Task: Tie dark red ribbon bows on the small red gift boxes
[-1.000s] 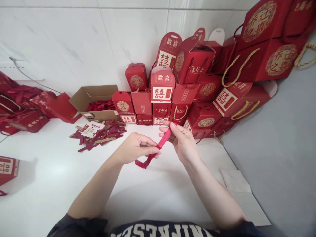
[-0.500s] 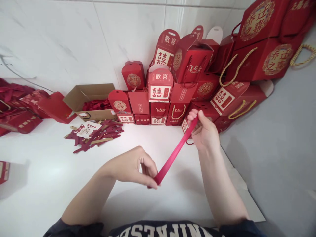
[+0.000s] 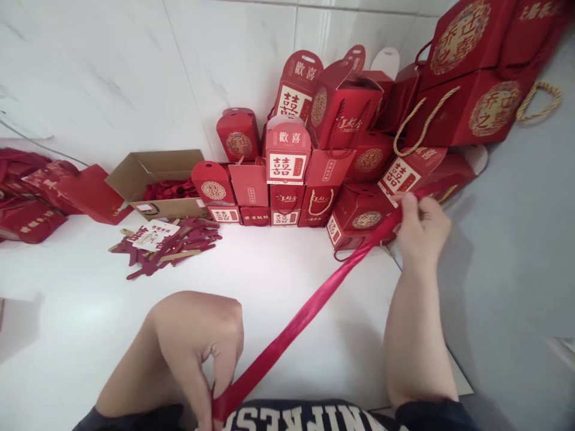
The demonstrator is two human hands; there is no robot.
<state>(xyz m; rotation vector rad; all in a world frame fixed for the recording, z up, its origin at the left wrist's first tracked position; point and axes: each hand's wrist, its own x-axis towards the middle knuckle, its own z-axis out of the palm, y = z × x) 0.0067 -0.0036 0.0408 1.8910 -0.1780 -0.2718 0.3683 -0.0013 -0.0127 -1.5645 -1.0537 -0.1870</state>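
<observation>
A shiny red ribbon [image 3: 299, 323] runs taut on a slant between my two hands, above the white table. Low in the view, close to my shirt, my left hand [image 3: 202, 341] pinches its lower end between thumb and fingers. Up at the right, my right hand [image 3: 422, 224] has its fingers closed on the other end, in front of the stacked red boxes. Part of the ribbon beyond the right fingers is hidden or blends with the boxes behind.
Red gift boxes [image 3: 287, 164] are stacked against the tiled wall, higher at the right [image 3: 476, 102]. An open cardboard box [image 3: 175, 209] holds red ribbon. Before it lies a heap of dark red pieces [image 3: 197, 239] under a white card [image 3: 155, 235]. More red boxes [image 3: 105, 191] stand at left.
My hands have moved apart, the left down and left, the right to the right. A much longer stretch of ribbon now spans between them. The view has shifted slightly.
</observation>
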